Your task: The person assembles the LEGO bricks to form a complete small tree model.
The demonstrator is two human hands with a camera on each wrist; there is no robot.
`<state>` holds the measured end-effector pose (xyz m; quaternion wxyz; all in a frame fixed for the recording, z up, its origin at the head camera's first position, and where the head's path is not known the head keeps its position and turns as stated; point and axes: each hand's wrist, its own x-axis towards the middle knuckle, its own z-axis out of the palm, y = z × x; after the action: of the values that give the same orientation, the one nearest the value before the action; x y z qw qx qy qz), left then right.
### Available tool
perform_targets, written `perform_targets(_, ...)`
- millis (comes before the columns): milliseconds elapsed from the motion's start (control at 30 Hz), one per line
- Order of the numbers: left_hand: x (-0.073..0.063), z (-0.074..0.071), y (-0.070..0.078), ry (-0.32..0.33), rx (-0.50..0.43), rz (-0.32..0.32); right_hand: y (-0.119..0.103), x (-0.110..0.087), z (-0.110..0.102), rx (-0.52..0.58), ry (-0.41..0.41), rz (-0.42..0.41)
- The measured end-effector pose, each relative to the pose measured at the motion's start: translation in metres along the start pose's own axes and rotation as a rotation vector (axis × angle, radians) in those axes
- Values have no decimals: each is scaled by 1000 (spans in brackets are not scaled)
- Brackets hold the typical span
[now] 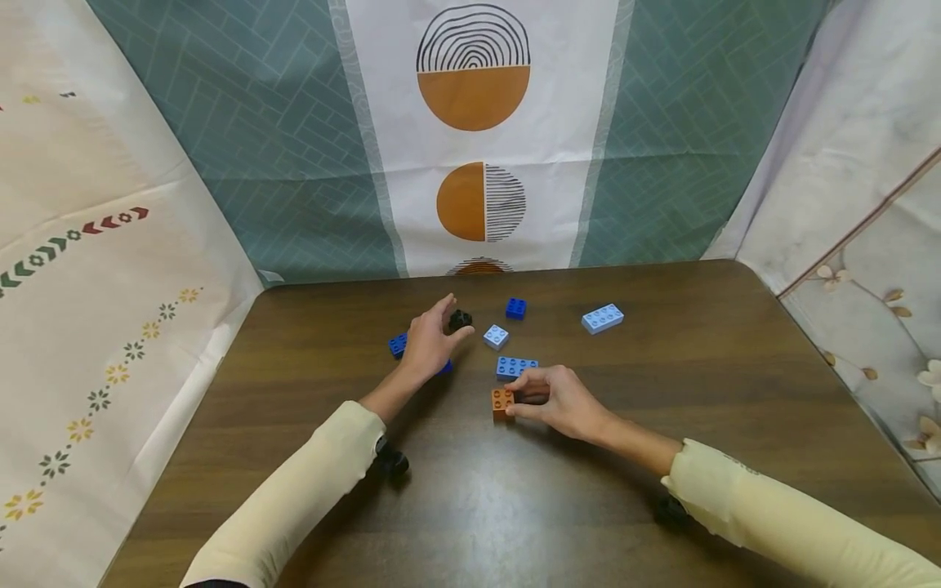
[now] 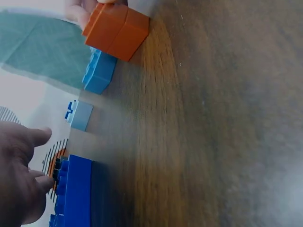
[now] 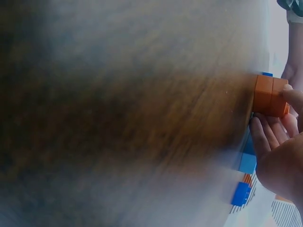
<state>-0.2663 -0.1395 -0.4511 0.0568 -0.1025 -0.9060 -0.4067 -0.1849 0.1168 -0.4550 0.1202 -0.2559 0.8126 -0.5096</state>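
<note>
Two orange toy bricks (image 1: 502,402), one stacked on the other with a seam between (image 2: 118,30), stand on the table. My right hand (image 1: 562,404) pinches the stack between thumb and fingers from the right. Just behind it lies a mid-blue long brick (image 1: 516,367), partly covered by that hand. My left hand (image 1: 430,339) is held over the table with thumb and forefinger spread apart, holding nothing visible. Nearest to it is a small black brick (image 1: 461,319), close to the gap between thumb and forefinger. Dark blue bricks (image 1: 398,345) show partly from behind the left hand.
A small light blue brick (image 1: 496,336) and a small dark blue brick (image 1: 516,308) lie toward the table's back. Farther right is a long light blue brick (image 1: 603,318). Patterned cloth (image 1: 294,204) hangs along the back edge of the brown table (image 1: 470,523).
</note>
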Motion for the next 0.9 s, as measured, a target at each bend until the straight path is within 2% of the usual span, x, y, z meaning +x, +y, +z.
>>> perform_targets(100, 5, 4, 0, -20, 53, -41, 0, -1, 1, 3, 8, 2)
perform_targets(400, 14, 12, -4, -5, 171, -98, 3, -1, 3, 22, 25, -3)
perform_targets(600, 16, 13, -9, 18, 205, -66, 4, 0, 4, 19, 28, -4)
perform_targets(767, 18, 8, -11, 27, 184, -37, 4, -1, 4, 5, 27, 2)
perform_targets(900, 16, -1, -8, 8, 142, -2, 4, -1, 4, 6, 25, 6)
